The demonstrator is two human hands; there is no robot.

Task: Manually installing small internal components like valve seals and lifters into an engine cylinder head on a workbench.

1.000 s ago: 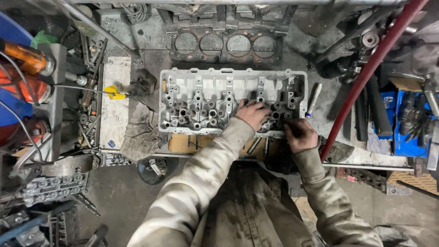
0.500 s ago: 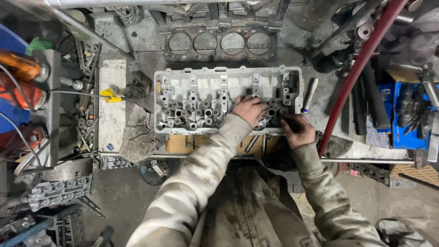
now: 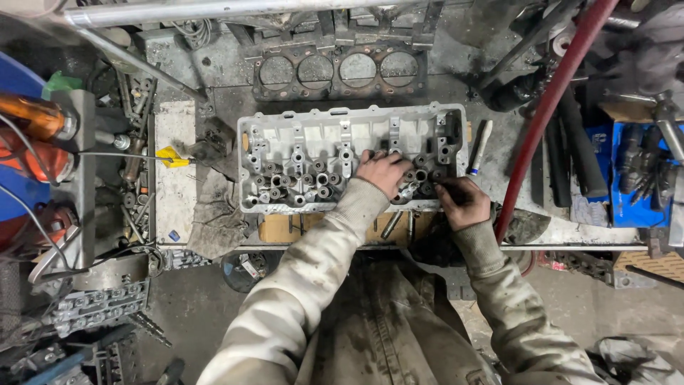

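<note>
Cylinder head [image 3: 320, 153] is lying flat on the workbench [image 3: 527, 235], valve side up, its long axis running left to right across the person's front so both hands are reaching the right-end valve springs [image 3: 420, 178]. Left hand [image 3: 382, 173] is resting curled, palm down, over the springs just left of the right hand [image 3: 462, 202], whose fingers are bending onto the near edge; whether either is gripping anything, I cannot tell. A marker pen [image 3: 481, 147] is lying beyond the right fingertips.

Grimy, oil-stained beige work overalls with long, ribbed-cuff sleeves.
</note>
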